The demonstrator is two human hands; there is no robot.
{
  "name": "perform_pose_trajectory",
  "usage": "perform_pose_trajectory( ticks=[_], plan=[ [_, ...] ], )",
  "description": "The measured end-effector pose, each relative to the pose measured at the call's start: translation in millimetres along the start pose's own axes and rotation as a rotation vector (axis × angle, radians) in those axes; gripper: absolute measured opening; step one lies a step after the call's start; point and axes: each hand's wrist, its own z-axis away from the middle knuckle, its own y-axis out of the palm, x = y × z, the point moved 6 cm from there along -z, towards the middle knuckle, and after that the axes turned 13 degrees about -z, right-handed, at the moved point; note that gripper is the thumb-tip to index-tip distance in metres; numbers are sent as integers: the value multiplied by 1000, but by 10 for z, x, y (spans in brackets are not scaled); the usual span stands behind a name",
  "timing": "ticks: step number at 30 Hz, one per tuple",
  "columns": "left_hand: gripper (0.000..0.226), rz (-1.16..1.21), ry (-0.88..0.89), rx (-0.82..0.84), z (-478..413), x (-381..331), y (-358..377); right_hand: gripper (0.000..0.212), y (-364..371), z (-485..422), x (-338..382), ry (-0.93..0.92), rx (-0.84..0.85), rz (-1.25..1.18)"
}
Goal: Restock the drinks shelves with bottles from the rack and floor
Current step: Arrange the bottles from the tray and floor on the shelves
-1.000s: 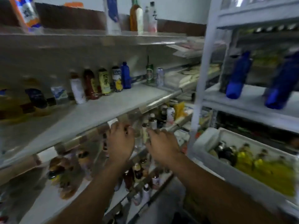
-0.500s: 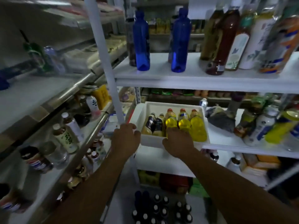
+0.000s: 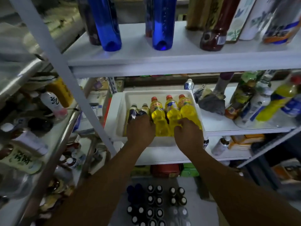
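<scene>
A white bin sits on the middle shelf of the white rack. It holds two dark bottles on the left and three yellow bottles with red caps. My left hand lies over the lower ends of the dark bottles, fingers curled down around them. My right hand grips the base of a yellow bottle at the bin's right side, fingers curled. Several dark capped bottles stand on the floor below.
The metal drinks shelves run along the left, holding mixed bottles. The rack's slanted white post stands between them and the bin. Two blue bottles and other tall bottles stand on the rack's upper shelf; more bottles crowd the right.
The view turned from the left drinks shelves to the rack. Both hands moved from the bin's front edge into the bin and onto the bottles.
</scene>
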Motion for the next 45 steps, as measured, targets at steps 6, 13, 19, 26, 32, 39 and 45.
perform_pose_trajectory(
  ticks=[6,13,19,26,32,39,45],
  plan=[
    [50,402,-172,345,-458,-231,668,30,51,-157,-26,-115,-54,129],
    [61,848,-429,380,-645,-324,1079,26,115,-322,17,-165,-49,24],
    [38,1085,-593,360,-671,-43,1037,38,339,-535,-6,8,39,209],
    [38,1440,-574,474,-496,261,803,71,650,-572,-24,163,17,156],
    [58,1677,-438,577,-205,524,574,101,831,-784,-110,273,82,146],
    [40,1491,-390,449,133,919,409,80,721,-734,-89,159,70,-297],
    [32,1574,-345,367,355,891,249,63,554,-358,213,163,40,-800]
  ],
)
